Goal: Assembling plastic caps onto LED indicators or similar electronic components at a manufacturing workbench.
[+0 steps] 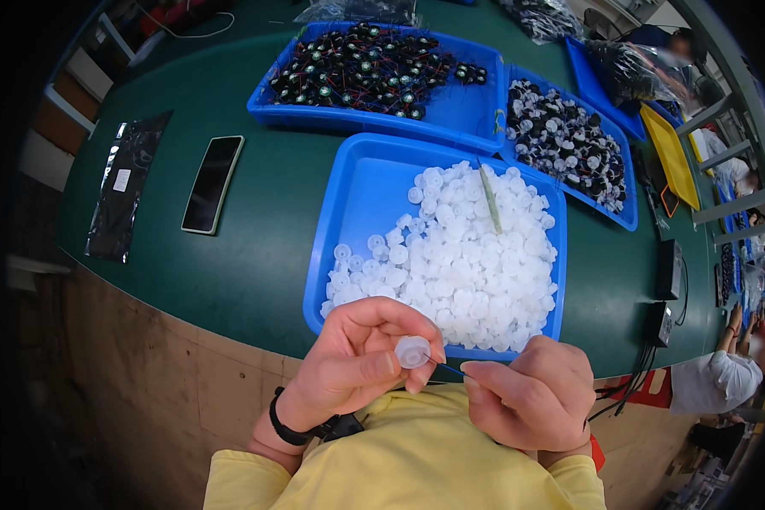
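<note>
My left hand (359, 357), just past the near edge of the blue tray, is closed on a small round translucent white plastic cap (413, 351). My right hand (531, 393) pinches a thin dark wire (449, 368) that runs to the cap's side. What the wire joins inside the cap is hidden by my left fingers. Beyond my hands, the blue tray (348, 187) holds a heap of similar white plastic caps (476, 263). A slim greenish stick (490, 200) lies on top of that heap.
Behind stands a blue tray (463, 110) of small dark wired parts (348, 72). Another blue tray (608, 208) holds black-and-white pieces (565, 140). A phone (212, 184) and a black plastic bag (127, 187) lie left. Black boxes with cables (657, 323) sit right; another person (722, 378) is beyond.
</note>
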Action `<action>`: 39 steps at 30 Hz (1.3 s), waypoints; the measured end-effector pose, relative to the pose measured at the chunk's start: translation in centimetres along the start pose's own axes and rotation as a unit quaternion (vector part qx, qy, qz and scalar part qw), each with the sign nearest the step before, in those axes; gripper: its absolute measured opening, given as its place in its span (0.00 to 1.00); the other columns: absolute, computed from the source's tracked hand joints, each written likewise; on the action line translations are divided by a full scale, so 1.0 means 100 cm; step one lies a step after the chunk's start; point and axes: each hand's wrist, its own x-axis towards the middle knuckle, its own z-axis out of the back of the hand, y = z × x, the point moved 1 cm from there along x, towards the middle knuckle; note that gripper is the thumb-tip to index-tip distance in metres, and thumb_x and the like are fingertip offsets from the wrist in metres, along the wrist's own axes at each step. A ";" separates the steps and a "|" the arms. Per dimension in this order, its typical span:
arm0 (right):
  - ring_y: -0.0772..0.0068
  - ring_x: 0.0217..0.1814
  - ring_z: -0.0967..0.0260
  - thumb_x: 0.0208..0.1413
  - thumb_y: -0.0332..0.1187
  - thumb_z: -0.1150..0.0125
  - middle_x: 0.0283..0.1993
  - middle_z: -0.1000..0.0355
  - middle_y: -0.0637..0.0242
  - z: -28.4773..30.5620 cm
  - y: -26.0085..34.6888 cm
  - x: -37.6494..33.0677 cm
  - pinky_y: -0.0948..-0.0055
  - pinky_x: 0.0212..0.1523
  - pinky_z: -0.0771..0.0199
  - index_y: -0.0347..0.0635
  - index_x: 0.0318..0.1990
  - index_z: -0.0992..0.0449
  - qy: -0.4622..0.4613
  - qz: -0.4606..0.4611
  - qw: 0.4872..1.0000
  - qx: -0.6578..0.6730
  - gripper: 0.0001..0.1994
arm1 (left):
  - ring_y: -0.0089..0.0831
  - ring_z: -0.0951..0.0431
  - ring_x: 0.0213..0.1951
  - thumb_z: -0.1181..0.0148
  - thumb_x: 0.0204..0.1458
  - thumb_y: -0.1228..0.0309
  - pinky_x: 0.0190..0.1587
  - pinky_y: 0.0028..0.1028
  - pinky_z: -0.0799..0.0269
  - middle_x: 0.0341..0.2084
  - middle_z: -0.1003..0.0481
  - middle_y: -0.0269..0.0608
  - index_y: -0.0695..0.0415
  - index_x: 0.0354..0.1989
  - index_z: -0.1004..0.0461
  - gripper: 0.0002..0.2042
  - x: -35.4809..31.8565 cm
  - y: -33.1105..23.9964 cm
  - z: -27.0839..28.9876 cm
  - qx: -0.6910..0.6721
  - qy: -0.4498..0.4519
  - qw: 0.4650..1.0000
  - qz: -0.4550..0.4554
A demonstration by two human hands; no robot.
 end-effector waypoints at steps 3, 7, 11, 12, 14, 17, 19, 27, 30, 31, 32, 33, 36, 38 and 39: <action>0.81 0.12 0.50 0.25 0.20 0.37 0.14 0.46 0.75 0.000 0.001 0.002 0.82 0.09 0.52 0.35 0.27 0.25 0.001 0.004 1.000 -0.002 0.13 | 0.31 0.28 0.34 0.41 0.48 0.73 0.35 0.26 0.30 0.38 0.29 0.53 0.69 0.46 0.35 0.18 -0.001 0.000 0.000 0.009 -0.005 1.000 0.006; 0.81 0.11 0.50 0.26 0.20 0.37 0.13 0.48 0.75 -0.001 -0.001 0.004 0.82 0.09 0.53 0.35 0.25 0.26 0.022 0.007 1.000 -0.001 0.11 | 0.31 0.28 0.35 0.41 0.48 0.73 0.35 0.26 0.30 0.38 0.29 0.52 0.69 0.45 0.34 0.18 0.000 -0.001 0.001 0.012 -0.003 1.000 0.008; 0.81 0.11 0.50 0.28 0.19 0.37 0.13 0.48 0.75 -0.002 0.000 0.004 0.81 0.08 0.54 0.35 0.24 0.27 0.015 -0.012 1.000 -0.007 0.10 | 0.31 0.28 0.36 0.41 0.47 0.73 0.34 0.26 0.30 0.38 0.29 0.51 0.70 0.45 0.34 0.18 0.000 -0.001 0.001 0.023 -0.001 1.000 0.000; 0.81 0.11 0.50 0.28 0.19 0.37 0.13 0.48 0.75 -0.002 0.000 0.005 0.81 0.08 0.55 0.35 0.24 0.27 0.013 -0.014 1.000 -0.007 0.10 | 0.31 0.28 0.36 0.40 0.47 0.73 0.34 0.26 0.30 0.38 0.29 0.51 0.70 0.45 0.34 0.18 0.000 -0.001 0.002 0.025 -0.002 1.000 -0.002; 0.81 0.11 0.51 0.28 0.19 0.37 0.13 0.48 0.75 -0.003 -0.001 0.005 0.81 0.08 0.55 0.35 0.24 0.27 0.009 -0.012 1.000 -0.008 0.10 | 0.31 0.28 0.36 0.40 0.47 0.74 0.34 0.26 0.30 0.38 0.29 0.51 0.70 0.45 0.34 0.18 0.000 0.000 0.003 0.026 -0.003 1.000 -0.003; 0.81 0.11 0.51 0.28 0.19 0.37 0.13 0.49 0.75 -0.005 -0.001 0.004 0.81 0.08 0.55 0.34 0.24 0.27 0.009 -0.004 1.000 -0.011 0.10 | 0.31 0.28 0.36 0.40 0.47 0.74 0.34 0.26 0.30 0.38 0.29 0.51 0.70 0.45 0.34 0.18 0.000 -0.001 0.003 0.024 -0.002 1.000 0.002; 0.82 0.11 0.51 0.27 0.20 0.38 0.14 0.49 0.75 -0.005 -0.002 0.004 0.81 0.08 0.55 0.34 0.25 0.27 0.014 -0.001 1.000 -0.014 0.10 | 0.31 0.28 0.36 0.41 0.47 0.74 0.34 0.26 0.30 0.38 0.29 0.50 0.70 0.44 0.33 0.17 0.000 -0.001 0.003 0.026 -0.003 1.000 0.003; 0.82 0.12 0.50 0.26 0.19 0.41 0.15 0.49 0.74 -0.012 -0.002 0.005 0.82 0.09 0.55 0.32 0.28 0.26 0.022 0.022 0.999 -0.024 0.13 | 0.28 0.29 0.36 0.42 0.48 0.75 0.34 0.24 0.30 0.38 0.29 0.47 0.70 0.44 0.33 0.16 0.000 0.000 0.004 0.045 -0.028 0.999 0.009; 0.81 0.12 0.50 0.26 0.19 0.41 0.15 0.49 0.74 -0.013 -0.002 0.005 0.82 0.09 0.55 0.32 0.27 0.27 0.022 0.017 0.999 -0.020 0.13 | 0.27 0.28 0.35 0.41 0.47 0.75 0.34 0.23 0.30 0.37 0.29 0.46 0.69 0.44 0.33 0.17 0.000 0.000 0.003 0.050 -0.030 0.998 0.014; 0.81 0.12 0.50 0.26 0.19 0.41 0.15 0.49 0.74 -0.013 -0.002 0.005 0.82 0.09 0.54 0.31 0.27 0.27 0.022 0.015 0.999 -0.017 0.12 | 0.26 0.28 0.35 0.40 0.47 0.74 0.34 0.23 0.30 0.37 0.29 0.46 0.69 0.44 0.33 0.17 0.000 0.001 0.003 0.053 -0.032 0.998 0.017; 0.81 0.12 0.49 0.27 0.19 0.41 0.15 0.49 0.74 -0.013 -0.002 0.005 0.81 0.09 0.54 0.31 0.27 0.27 0.027 0.012 0.999 -0.017 0.12 | 0.26 0.28 0.34 0.40 0.47 0.74 0.33 0.23 0.30 0.37 0.29 0.46 0.69 0.44 0.33 0.17 0.000 0.001 0.003 0.053 -0.033 0.998 0.017; 0.81 0.12 0.49 0.27 0.19 0.41 0.15 0.49 0.74 -0.013 -0.002 0.006 0.81 0.09 0.54 0.31 0.26 0.27 0.031 0.009 0.999 -0.017 0.11 | 0.26 0.28 0.34 0.40 0.47 0.74 0.33 0.23 0.30 0.36 0.29 0.46 0.69 0.44 0.33 0.17 -0.001 0.001 0.003 0.054 -0.034 0.998 0.017; 0.81 0.12 0.48 0.30 0.20 0.40 0.16 0.49 0.73 -0.013 -0.002 0.006 0.81 0.09 0.53 0.31 0.26 0.28 0.050 0.003 0.999 -0.019 0.10 | 0.26 0.28 0.33 0.39 0.46 0.75 0.32 0.23 0.29 0.35 0.29 0.45 0.69 0.42 0.33 0.16 0.001 0.003 0.002 0.066 -0.040 0.997 0.016; 0.80 0.14 0.47 0.32 0.21 0.40 0.17 0.48 0.72 -0.013 -0.002 0.007 0.81 0.10 0.51 0.31 0.27 0.29 0.074 -0.004 0.997 -0.030 0.10 | 0.26 0.27 0.31 0.39 0.46 0.75 0.31 0.23 0.29 0.34 0.28 0.45 0.68 0.42 0.33 0.16 0.002 0.004 0.001 0.077 -0.046 0.996 0.017; 0.79 0.14 0.46 0.33 0.22 0.40 0.17 0.47 0.72 -0.012 -0.002 0.008 0.80 0.10 0.49 0.31 0.28 0.29 0.090 -0.009 0.995 -0.039 0.10 | 0.26 0.27 0.30 0.39 0.46 0.75 0.31 0.23 0.29 0.33 0.28 0.45 0.68 0.41 0.33 0.15 0.002 0.003 0.001 0.083 -0.050 0.995 0.019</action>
